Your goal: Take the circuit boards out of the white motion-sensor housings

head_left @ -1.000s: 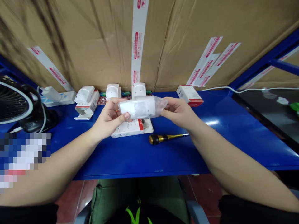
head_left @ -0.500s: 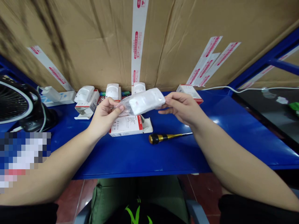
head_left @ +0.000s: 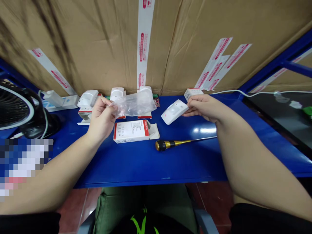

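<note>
My left hand point(head_left: 102, 118) pinches a crumpled transparent plastic bag point(head_left: 134, 104), which hangs empty in front of the back row. My right hand point(head_left: 203, 107) grips the end of a white motion detector point(head_left: 174, 112) between its fingers, holding it just above the blue table point(head_left: 185, 165). Below them lies an open white and red detector box point(head_left: 131, 131). A gold-and-black screwdriver point(head_left: 170, 145) lies to its right, beneath my right wrist. Several white detectors point(head_left: 117, 94) stand along the back, partly hidden behind the bag and my left hand.
A small white-and-red box point(head_left: 193, 93) stands at the back right. Cardboard cartons point(head_left: 97, 42) with taped labels rise behind the table. A black desk fan point(head_left: 17, 109) stands at the left, and a white cable point(head_left: 255, 94) runs off right.
The white detector is out of the plastic bag. My right hand has moved rightward with the bare detector, while my left hand keeps the empty bag.
</note>
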Available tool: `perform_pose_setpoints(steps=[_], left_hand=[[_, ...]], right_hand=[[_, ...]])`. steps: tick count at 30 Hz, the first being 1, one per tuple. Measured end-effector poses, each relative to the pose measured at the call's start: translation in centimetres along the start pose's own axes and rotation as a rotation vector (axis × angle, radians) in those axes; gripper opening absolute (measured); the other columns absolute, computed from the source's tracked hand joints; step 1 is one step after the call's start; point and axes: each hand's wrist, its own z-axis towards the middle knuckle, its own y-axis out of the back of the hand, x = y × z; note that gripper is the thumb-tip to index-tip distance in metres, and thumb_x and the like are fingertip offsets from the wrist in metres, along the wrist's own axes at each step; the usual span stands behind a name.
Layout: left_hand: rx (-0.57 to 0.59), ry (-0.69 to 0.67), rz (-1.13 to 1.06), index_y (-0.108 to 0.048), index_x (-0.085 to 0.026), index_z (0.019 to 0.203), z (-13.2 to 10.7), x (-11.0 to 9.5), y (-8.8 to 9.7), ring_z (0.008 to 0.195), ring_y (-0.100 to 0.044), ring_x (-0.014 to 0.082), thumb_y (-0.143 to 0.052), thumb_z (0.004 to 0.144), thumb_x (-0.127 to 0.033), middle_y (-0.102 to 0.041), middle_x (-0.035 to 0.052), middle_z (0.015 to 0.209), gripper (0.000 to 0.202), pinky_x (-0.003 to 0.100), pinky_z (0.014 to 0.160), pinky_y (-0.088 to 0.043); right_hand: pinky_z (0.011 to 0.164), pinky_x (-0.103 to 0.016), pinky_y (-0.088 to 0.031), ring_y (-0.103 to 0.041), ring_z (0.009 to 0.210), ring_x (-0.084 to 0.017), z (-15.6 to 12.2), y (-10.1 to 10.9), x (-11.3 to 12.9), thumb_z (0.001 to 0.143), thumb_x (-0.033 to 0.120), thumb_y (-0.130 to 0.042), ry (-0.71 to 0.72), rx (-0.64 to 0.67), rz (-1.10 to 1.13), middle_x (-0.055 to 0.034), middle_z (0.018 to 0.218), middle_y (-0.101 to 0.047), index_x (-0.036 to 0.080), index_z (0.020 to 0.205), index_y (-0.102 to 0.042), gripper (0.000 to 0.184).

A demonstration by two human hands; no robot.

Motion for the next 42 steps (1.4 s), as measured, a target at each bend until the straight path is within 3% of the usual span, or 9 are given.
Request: perform_pose_setpoints(steps=[14,17,19,21,24,26,31,38,42], left_hand=[[0.208,-0.058,0.301,-0.061,-0.024,0.078,-1.0,0.1,-0.5,0.073,-0.07,0.0184,-0.092,0.083,-0.04,-0.072,0.0004,0.078,0.036,0.031,0.067,-0.059],[0.234,-0.081,0.304,-0.063,-0.023,0.08,-1.1,-0.1,-0.6,0.077,-0.072,0.0182,-0.094,0.084,-0.042,-0.073,0.0015,0.081,0.037,0.031,0.073,-0.062],[0.251,-0.087,0.3,-0.066,-0.022,0.084,-1.4,0.0,-0.7,0.081,-0.074,0.0171,-0.094,0.085,-0.04,-0.076,0.0028,0.087,0.033,0.03,0.077,-0.063],[0.283,-0.096,0.298,-0.071,-0.022,0.094,-1.8,0.1,-0.7,0.086,-0.076,0.0162,-0.091,0.088,-0.037,-0.078,0.0045,0.095,0.026,0.027,0.08,-0.064],[0.386,-0.148,0.344,-0.077,-0.021,0.11,-2.6,0.3,-0.7,0.097,-0.079,0.0178,-0.084,0.092,-0.029,-0.08,0.0095,0.111,0.021,0.026,0.084,-0.066],[0.499,-0.229,0.427,-0.079,-0.022,0.116,-3.0,0.2,-0.8,0.105,-0.08,0.0215,-0.081,0.092,-0.023,-0.08,0.0124,0.12,0.024,0.029,0.087,-0.067],[0.787,-0.471,0.597,-0.075,-0.026,0.132,-3.2,-0.4,-0.9,0.109,-0.081,0.0262,-0.078,0.09,-0.017,-0.083,0.0113,0.121,0.043,0.039,0.096,-0.067],[0.714,-0.391,1.08,-0.069,-0.027,0.139,-2.7,-0.8,-0.2,0.129,-0.069,0.0407,-0.089,0.08,-0.045,-0.073,0.0139,0.139,0.064,0.056,0.112,-0.055],[0.767,-0.216,1.269,-0.063,-0.026,0.147,-2.5,-0.5,0.2,0.12,-0.072,0.0427,-0.085,0.08,-0.042,-0.073,0.0153,0.136,0.072,0.057,0.103,-0.059]], right_hand=[[0.048,-0.029,-0.066,-0.076,0.053,-0.021,-0.5,2.1,-1.4,0.079,0.027,-0.083,-0.287,0.388,-0.518,-0.0081,0.062,-0.078,0.023,0.062,-0.076,0.019],[0.039,-0.028,-0.057,-0.068,0.045,-0.018,-0.9,2.2,-1.0,0.08,0.028,-0.083,-0.117,0.333,-0.631,-0.0031,0.056,-0.073,0.024,0.067,-0.076,0.016],[0.036,-0.025,-0.046,-0.06,0.042,-0.014,-1.6,1.2,-0.3,0.081,0.03,-0.085,0.123,0.149,-0.684,0.0016,0.053,-0.067,0.026,0.079,-0.079,0.007],[0.045,-0.025,-0.049,-0.062,0.054,-0.014,-2.5,-1.2,0.4,0.084,0.035,-0.085,0.398,-0.066,-0.559,0.0019,0.067,-0.07,0.027,0.108,-0.08,0.026],[0.057,-0.028,-0.058,-0.07,0.076,-0.017,-3.6,-6.2,0.7,0.084,0.043,-0.086,0.57,0.05,-0.281,-0.0057,0.116,-0.075,0.03,0.147,-0.063,0.068],[0.06,-0.029,-0.06,-0.072,0.084,-0.018,-4.0,-9.2,0.3,0.081,0.04,-0.09,0.633,0.159,-0.244,-0.0078,0.131,-0.07,0.031,0.143,-0.065,0.067],[0.071,-0.032,-0.053,-0.062,0.076,-0.018,-4.1,-11.7,-0.6,0.089,0.024,-0.071,0.834,0.26,-0.325,-0.0009,0.087,-0.069,0.025,0.088,-0.063,0.008],[0.062,-0.031,-0.032,-0.04,0.064,-0.014,-2.6,-9.8,-0.8,0.075,0.018,-0.062,0.699,0.069,-0.398,0.0063,0.073,-0.046,0.027,0.081,-0.041,0.023],[0.059,-0.029,-0.032,-0.042,0.062,-0.013,-2.2,-9.7,-1.4,0.073,0.018,-0.065,0.583,0.214,-0.384,0.0084,0.078,-0.051,0.027,0.101,-0.045,0.036]])
